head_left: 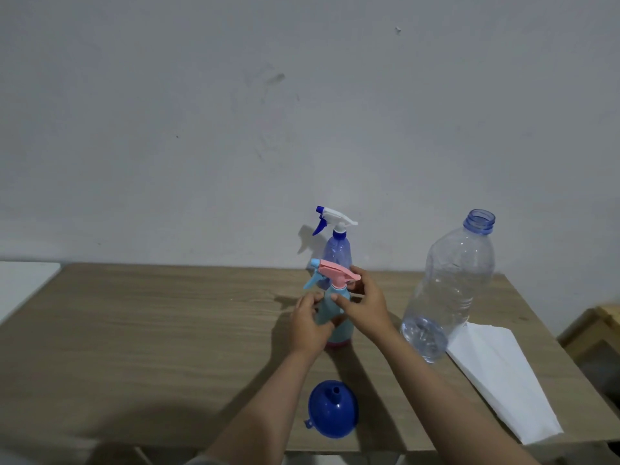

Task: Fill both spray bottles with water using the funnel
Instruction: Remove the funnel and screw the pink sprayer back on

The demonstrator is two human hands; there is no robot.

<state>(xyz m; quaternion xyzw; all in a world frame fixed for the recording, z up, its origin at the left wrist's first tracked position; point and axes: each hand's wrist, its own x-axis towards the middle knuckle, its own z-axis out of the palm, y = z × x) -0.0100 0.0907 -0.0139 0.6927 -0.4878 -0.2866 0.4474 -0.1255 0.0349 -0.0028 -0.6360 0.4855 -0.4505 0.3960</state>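
On the wooden table [151,330], the left hand [310,325] curls around the body of the light-blue spray bottle [335,325], which stands upright near the centre. The right hand [364,305] pinches its neck just under the pink trigger head [337,271]. At 12 o'clock from it, near the wall, stands the purple spray bottle [337,250], capped. At 6 o'clock, the blue funnel [333,409] rests spout up. At 3 o'clock stands an uncapped clear water bottle [449,290], water low inside, touching a white folded paper [503,377].

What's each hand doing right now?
Left hand: holds the light blue spray bottle by its body.
Right hand: fingers on that bottle's neck, under the pink trigger head.
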